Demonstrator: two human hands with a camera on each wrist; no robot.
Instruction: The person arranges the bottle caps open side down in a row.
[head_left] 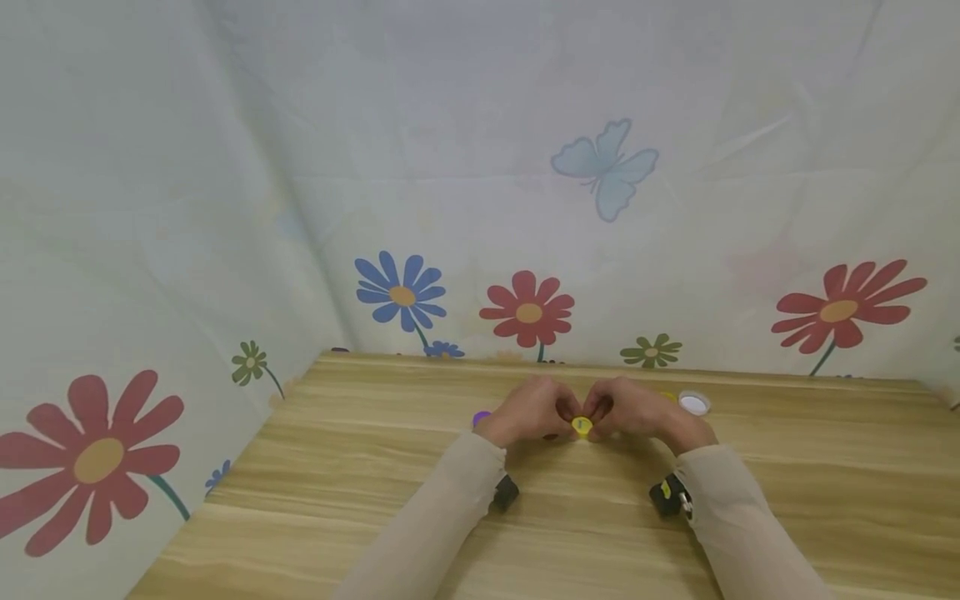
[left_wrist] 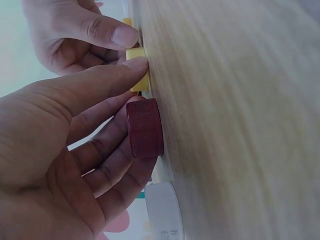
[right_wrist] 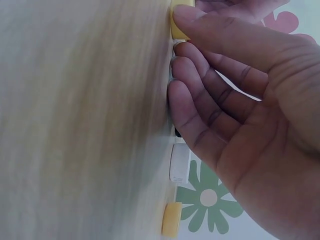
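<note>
A small yellow bottle cap (head_left: 582,426) sits between my two hands, low over the wooden table. My left hand (head_left: 534,410) pinches its left side, with the thumb on the yellow cap (left_wrist: 139,82) in the left wrist view. From the other side my right hand (head_left: 630,408) pinches it too, the thumb lying over the cap (right_wrist: 181,27) in the right wrist view. A dark red ridged cap (left_wrist: 145,129) stands on the table close by the left hand's lower fingers, which pass behind it. The right hand's remaining fingers are bent beside the tabletop.
Beyond the left hand is a purple cap (head_left: 482,417). A white cap (left_wrist: 164,212) stands past the red one. Right of the right hand lie a white round lid (head_left: 694,403) and a yellow piece (head_left: 669,397). A flower-printed curtain (head_left: 480,208) hangs behind the table (head_left: 585,542).
</note>
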